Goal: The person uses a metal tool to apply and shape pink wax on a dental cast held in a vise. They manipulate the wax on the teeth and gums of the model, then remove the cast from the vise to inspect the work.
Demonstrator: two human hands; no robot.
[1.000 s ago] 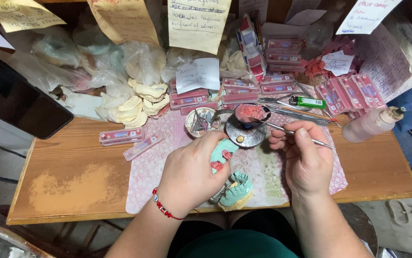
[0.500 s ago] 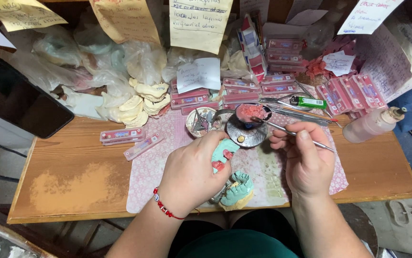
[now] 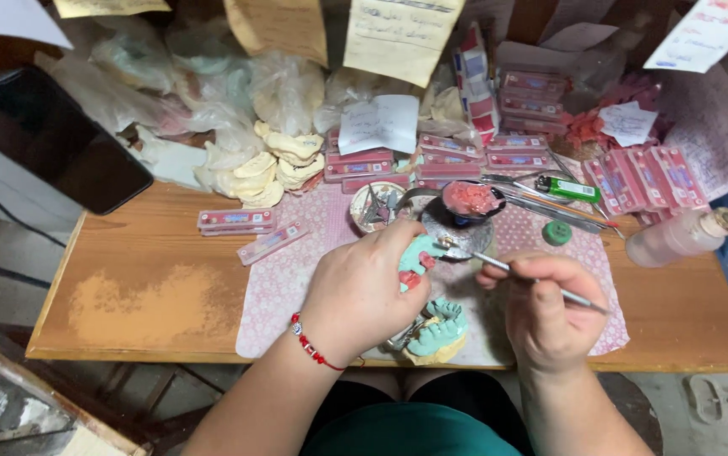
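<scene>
My left hand [image 3: 360, 291] grips a pale green dental cast [image 3: 419, 257] with a red wax patch, held just above the pink patterned mat [image 3: 288, 279]. My right hand [image 3: 541, 308] pinches a thin metal tool [image 3: 507, 270] like a pen, its tip touching the cast's top edge. A second green dental cast [image 3: 438, 331] on a tan base lies on the mat below both hands. Just behind the tool tip sits a small dark bowl of pink wax [image 3: 469, 200] on a round metal dish.
Flat pink boxes [image 3: 237, 219] lie left on the wooden table [image 3: 144, 287]; more are stacked behind and right. Cream plaster casts [image 3: 275, 169], plastic bags, a green lighter [image 3: 568, 187], a small dish of metal bits [image 3: 378, 205], a plastic bottle [image 3: 685, 236] and a dark phone [image 3: 51, 139] surround the mat.
The tool tip has come off the pink wax bowl and down onto the green cast. My left hand has barely moved.
</scene>
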